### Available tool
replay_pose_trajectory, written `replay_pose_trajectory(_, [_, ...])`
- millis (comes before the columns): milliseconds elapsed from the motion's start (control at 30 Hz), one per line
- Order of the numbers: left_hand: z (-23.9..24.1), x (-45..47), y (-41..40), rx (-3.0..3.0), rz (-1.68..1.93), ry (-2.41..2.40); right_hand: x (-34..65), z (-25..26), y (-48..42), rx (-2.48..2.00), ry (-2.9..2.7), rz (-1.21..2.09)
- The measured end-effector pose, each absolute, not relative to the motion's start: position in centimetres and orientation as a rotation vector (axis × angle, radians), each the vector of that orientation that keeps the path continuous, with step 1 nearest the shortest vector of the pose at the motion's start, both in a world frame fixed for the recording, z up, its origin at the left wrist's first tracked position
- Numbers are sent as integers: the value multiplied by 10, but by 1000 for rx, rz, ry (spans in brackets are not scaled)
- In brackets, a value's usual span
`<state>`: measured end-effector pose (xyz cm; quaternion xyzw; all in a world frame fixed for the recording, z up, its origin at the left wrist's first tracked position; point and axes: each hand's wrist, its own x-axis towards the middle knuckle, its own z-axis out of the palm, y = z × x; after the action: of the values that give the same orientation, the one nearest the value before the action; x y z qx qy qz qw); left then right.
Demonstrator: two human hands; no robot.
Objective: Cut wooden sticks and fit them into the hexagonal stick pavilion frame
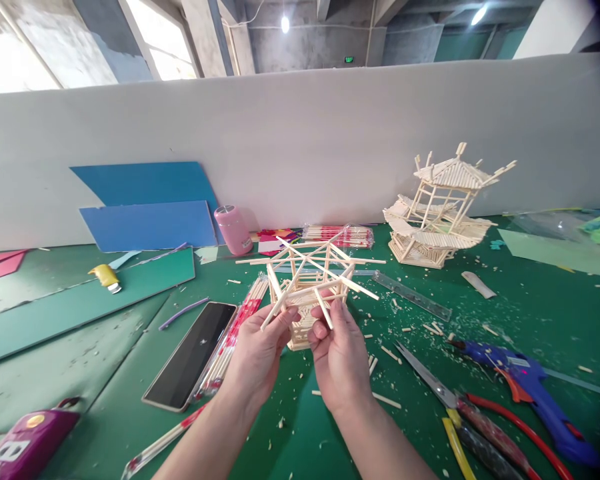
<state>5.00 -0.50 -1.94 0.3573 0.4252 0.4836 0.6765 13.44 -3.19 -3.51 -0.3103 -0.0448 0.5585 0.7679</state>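
A small pavilion frame of pale wooden sticks [307, 291] is in front of me, with long sticks crossing over its top and jutting out. My left hand [259, 352] is closed on its near left side, the thumb against the lower rim. At the near right side, my right hand [339, 357] pinches a short wooden stick [323, 308] that slants down toward me from the frame. Whether the stick's upper end is fixed to the frame, I cannot tell. The hands partly hide the lower lattice.
A larger stick pavilion [443, 213] stands back right. Scissors [430, 380], a blue glue gun [525, 377] and a clear ruler [413, 295] lie to the right. Leftward are a phone [193, 357], bagged sticks [240, 327], a pink bottle [233, 231] and a purple tape measure [30, 440].
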Motion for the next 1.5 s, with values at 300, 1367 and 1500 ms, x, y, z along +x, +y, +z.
replay_pose_trajectory(300, [-20, 49, -5, 807, 1084, 987, 134, -33, -32, -638, -41, 1228])
replay_pose_trajectory(1367, [-18, 50, -5, 777, 1099, 970, 133, -37, -29, -808, -85, 1142])
replay_pose_trajectory(1500, [-18, 49, -4, 770, 1094, 985, 133, -38, -28, -813, -95, 1138])
